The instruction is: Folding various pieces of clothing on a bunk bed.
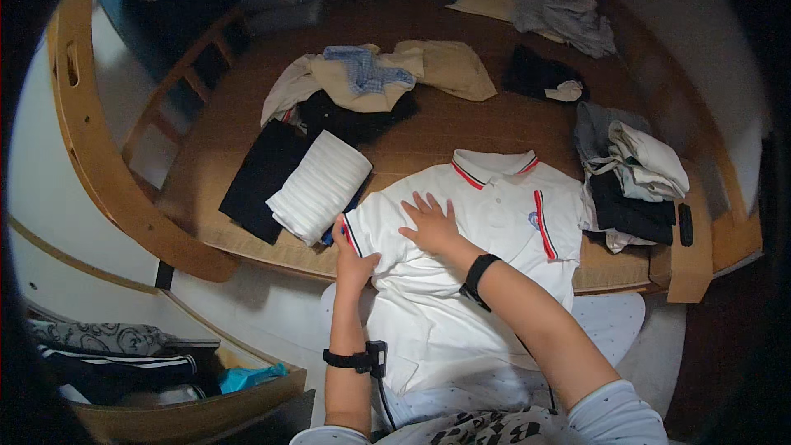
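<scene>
A white polo shirt (426,309) lies spread face up over the bed's near edge, its lower part draped across my lap. Its collar (494,167) and cuffs have red and black stripes, and a small blue emblem marks the chest. My left hand (354,259) touches the cuff of the sleeve on the left, thumb apart from the fingers; whether any fabric is pinched is unclear. Flat on the shirt's upper front rests my right hand (435,222), fingers spread. Beside the left cuff is a folded white ribbed cloth (321,188), partly over a folded black garment (262,179).
Several beige and blue garments (371,77) lie rumpled farther back. At right, a pile of clothes (636,185) sits by a small black object (685,224) on cardboard (692,272). A wooden bed rail (111,185) curves along the left, above an open drawer (266,383) holding clothes.
</scene>
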Demonstrator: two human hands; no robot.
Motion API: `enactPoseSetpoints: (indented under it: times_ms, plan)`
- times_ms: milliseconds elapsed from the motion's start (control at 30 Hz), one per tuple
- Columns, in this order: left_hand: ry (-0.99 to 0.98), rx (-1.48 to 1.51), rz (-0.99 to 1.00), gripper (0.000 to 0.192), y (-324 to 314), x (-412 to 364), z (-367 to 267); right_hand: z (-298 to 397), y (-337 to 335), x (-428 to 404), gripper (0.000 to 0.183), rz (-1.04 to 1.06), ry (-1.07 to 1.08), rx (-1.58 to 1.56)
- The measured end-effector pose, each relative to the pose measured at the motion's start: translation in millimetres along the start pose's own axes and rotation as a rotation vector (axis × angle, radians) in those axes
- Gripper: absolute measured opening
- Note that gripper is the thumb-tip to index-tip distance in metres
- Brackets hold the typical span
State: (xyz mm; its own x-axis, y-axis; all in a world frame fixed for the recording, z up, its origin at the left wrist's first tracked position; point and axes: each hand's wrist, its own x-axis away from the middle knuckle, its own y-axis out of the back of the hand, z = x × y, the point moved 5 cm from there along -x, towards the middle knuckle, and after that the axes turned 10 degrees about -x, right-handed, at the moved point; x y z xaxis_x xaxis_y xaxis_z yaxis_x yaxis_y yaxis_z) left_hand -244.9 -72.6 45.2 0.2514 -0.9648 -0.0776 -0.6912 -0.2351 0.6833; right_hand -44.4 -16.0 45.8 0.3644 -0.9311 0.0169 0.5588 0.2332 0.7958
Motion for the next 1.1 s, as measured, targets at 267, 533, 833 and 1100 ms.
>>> enactPoseSetpoints:
  times_ms: [267,533,833,1100]
  plan:
    - [-0.045,-0.017,0.333,0.046,-25,-24,-24,-20,5,-30,0.097,0.082,-0.226,0.104]
    - [0.066,0.288,0.492,0.060,-30,-47,-31,-41,14,-39,0.092,-0.010,-0.146,0.075]
    - [0.267,0.954,0.654,0.058,-39,-42,-56,-62,8,-40,0.067,-0.076,-0.007,-0.464]
    - [0.077,0.501,0.273,0.054,-28,-52,-57,-21,20,-27,0.062,-0.090,-0.198,-1.204]
